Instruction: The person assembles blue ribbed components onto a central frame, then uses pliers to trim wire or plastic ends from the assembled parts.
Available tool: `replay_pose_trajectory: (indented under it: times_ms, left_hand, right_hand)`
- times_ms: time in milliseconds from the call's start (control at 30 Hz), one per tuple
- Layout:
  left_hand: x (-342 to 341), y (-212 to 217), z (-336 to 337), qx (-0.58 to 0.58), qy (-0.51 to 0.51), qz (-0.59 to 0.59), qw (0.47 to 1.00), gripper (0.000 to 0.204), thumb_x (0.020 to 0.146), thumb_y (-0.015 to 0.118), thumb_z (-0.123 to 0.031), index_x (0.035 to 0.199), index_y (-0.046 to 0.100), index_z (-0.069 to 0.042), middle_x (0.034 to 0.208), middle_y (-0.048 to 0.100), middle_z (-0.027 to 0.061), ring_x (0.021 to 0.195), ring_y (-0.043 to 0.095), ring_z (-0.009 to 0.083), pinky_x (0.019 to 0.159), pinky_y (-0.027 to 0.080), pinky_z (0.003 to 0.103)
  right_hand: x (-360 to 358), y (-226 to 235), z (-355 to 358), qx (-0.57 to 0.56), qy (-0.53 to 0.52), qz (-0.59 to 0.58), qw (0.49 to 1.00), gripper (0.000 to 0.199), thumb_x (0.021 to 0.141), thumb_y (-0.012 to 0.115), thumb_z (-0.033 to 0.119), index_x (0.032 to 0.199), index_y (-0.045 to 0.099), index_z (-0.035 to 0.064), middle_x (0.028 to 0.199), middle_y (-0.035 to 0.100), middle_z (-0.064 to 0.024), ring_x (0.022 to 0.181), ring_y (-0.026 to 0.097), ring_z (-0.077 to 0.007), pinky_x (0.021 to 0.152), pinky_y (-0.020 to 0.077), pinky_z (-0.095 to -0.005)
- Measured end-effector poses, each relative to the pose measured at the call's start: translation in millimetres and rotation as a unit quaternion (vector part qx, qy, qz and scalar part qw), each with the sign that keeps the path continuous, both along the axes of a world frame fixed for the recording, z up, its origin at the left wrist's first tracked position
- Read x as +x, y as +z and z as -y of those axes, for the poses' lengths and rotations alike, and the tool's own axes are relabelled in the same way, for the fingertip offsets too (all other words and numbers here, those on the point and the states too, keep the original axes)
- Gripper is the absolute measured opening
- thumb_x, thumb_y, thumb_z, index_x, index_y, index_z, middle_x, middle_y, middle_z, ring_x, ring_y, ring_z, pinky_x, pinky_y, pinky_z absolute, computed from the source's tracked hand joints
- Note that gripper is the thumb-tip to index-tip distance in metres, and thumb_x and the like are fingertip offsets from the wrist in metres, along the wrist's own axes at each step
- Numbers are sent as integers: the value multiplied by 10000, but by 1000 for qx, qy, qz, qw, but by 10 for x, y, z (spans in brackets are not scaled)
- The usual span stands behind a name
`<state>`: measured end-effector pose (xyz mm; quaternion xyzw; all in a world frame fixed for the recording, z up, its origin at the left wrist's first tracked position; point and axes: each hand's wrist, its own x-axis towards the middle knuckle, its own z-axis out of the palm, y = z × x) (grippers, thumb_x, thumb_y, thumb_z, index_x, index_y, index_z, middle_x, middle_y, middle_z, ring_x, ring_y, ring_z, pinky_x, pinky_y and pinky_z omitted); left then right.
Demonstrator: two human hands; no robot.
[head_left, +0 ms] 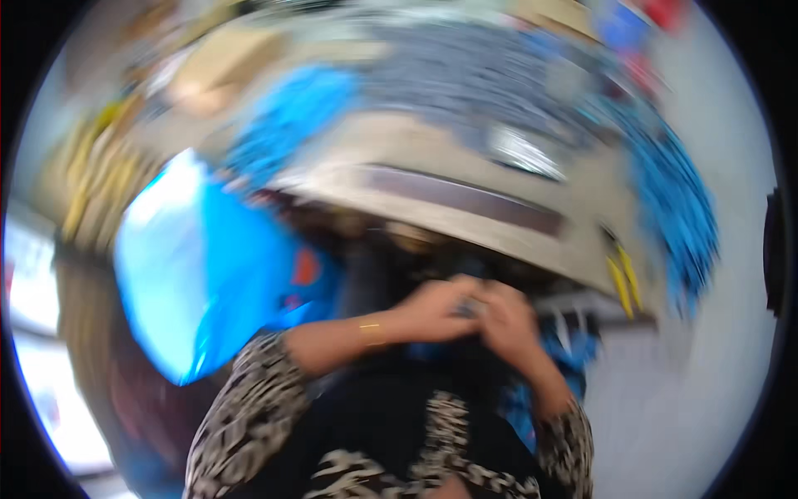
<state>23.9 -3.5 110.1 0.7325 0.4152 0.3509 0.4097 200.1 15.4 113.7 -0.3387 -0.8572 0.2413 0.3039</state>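
The picture is heavily blurred by motion. My left hand (432, 309) and my right hand (509, 320) meet close in front of my body, fingers curled around a small dark thing (470, 308) that I cannot make out. A thin gold bangle (371, 333) sits on my left wrist. Both sleeves are black-and-white patterned. The hands are just below the front edge of a beige work table (465, 218).
A large shiny blue bag (195, 266) stands at my left. Blue fabric (677, 200) lies on the table's right side and more blue at its far left (291, 116). Yellow-handled scissors (622, 279) lie near the table's right front edge. Pale floor is at the right.
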Motion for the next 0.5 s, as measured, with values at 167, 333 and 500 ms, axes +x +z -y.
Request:
replay_pose_trajectory:
  times_ms: [167, 333, 500]
  left_hand:
    - [-338, 205, 956, 58, -45, 143, 987, 212, 702, 586, -100, 819, 423, -31, 631, 500, 161, 604, 523, 357, 522, 389, 408]
    - [-957, 194, 1334, 88, 62, 158, 981, 218, 704, 582, -82, 808, 400, -22, 601, 479, 141, 562, 501, 332, 511, 370, 409]
    - [-1197, 354, 1473, 49, 107, 137, 984, 222, 710, 583, -82, 811, 394, -22, 599, 470, 135, 557, 504, 306, 505, 368, 405]
  right_hand:
    - [1511, 266, 567, 212, -262, 256, 906, 269, 846, 493, 110, 1084, 526, -12, 1130, 506, -184, 1001, 511, -350, 913, 383, -399]
    - [586, 898, 767, 188, -289, 408, 845, 498, 873, 488, 426, 1134, 522, 3, 1043, 546, -214, 920, 527, -375, 783, 436, -440]
    - [642, 723, 638, 244, -225, 399, 854, 473, 939, 362, 433, 1150, 556, 58, 1095, 575, -173, 934, 551, -352, 789, 447, -445]
